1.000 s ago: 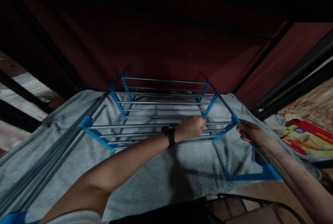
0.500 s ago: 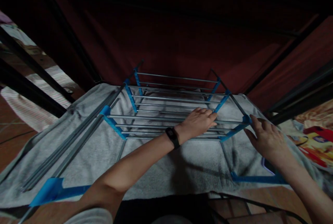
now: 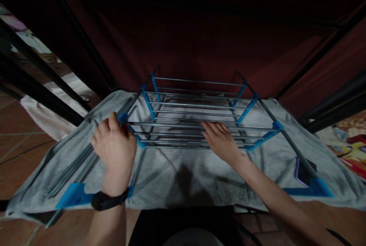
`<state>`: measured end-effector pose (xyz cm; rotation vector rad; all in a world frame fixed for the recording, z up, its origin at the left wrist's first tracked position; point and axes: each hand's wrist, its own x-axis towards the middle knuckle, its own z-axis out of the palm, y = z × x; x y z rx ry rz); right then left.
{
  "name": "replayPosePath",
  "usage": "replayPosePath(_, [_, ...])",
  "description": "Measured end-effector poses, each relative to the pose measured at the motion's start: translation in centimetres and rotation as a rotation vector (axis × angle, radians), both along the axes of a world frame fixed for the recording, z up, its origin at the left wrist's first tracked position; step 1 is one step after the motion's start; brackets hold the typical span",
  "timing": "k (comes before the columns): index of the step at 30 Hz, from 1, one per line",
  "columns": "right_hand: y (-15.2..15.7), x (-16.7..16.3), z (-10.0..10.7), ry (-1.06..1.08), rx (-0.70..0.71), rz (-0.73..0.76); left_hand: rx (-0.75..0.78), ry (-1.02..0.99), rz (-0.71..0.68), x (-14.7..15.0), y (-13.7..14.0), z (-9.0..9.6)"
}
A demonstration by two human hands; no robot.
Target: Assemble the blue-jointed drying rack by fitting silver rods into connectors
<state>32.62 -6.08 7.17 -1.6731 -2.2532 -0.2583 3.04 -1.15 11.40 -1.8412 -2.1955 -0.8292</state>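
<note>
A shoe rack (image 3: 200, 125) of thin grey metal tubes and blue plastic brackets lies on a grey towel (image 3: 183, 185). My left hand (image 3: 116, 145), with a black band on its wrist, is closed at the rack's near left corner. Its fingers wrap over the blue bracket (image 3: 123, 117) there and partly hide it. My right hand (image 3: 221, 139) reaches to the middle of the nearer tier, fingers stretched out over the cross tubes. At the lower left another blue bracket (image 3: 73, 195) sits on a side tube, and a matching blue piece (image 3: 318, 188) lies at the lower right.
Loose grey tubes (image 3: 71, 171) lie along the towel's left side. A phone (image 3: 304, 171) rests under the right side tube. Dark red panels (image 3: 194, 48) rise behind the rack. A striped cloth (image 3: 54, 109) is on the tiled floor at left, colourful packaging (image 3: 354, 154) at right.
My left hand has moved from the middle tubes to the left corner bracket. My right hand has left the right corner bracket and moved left to the middle tubes.
</note>
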Motion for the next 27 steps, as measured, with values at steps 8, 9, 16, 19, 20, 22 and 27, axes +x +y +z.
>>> replayPosePath(8, [5.0, -5.7, 0.6, -0.082, -0.166, 0.128, -0.372, 0.152, 0.127, -1.0, 2.1, 1.2])
replayPosePath(9, [5.1, -5.6, 0.6, -0.085, -0.176, 0.136, -0.378, 0.153, 0.132, -1.0, 2.2, 1.3])
replayPosePath(16, [5.0, -5.0, 1.2, -0.07, -0.218, 0.115, -0.35, 0.146, 0.163, 0.2, 1.7, 1.5])
replayPosePath(19, [4.7, -4.8, 1.4, -0.058, -0.232, 0.109, -0.36, 0.149, 0.173, 0.8, 1.5, 1.5])
replayPosePath(20, [4.7, -4.7, 1.4, -0.055, -0.241, 0.11, -0.359, 0.149, 0.176, 0.8, 1.4, 1.5])
replayPosePath(22, [4.6, -4.6, 1.5, -0.05, -0.256, 0.11, -0.36, 0.144, 0.177, 0.9, 1.3, 1.6])
replayPosePath(27, [4.4, -4.2, 1.6, -0.038, -0.246, 0.101, -0.406, 0.109, 0.162, 0.9, 1.3, 2.2])
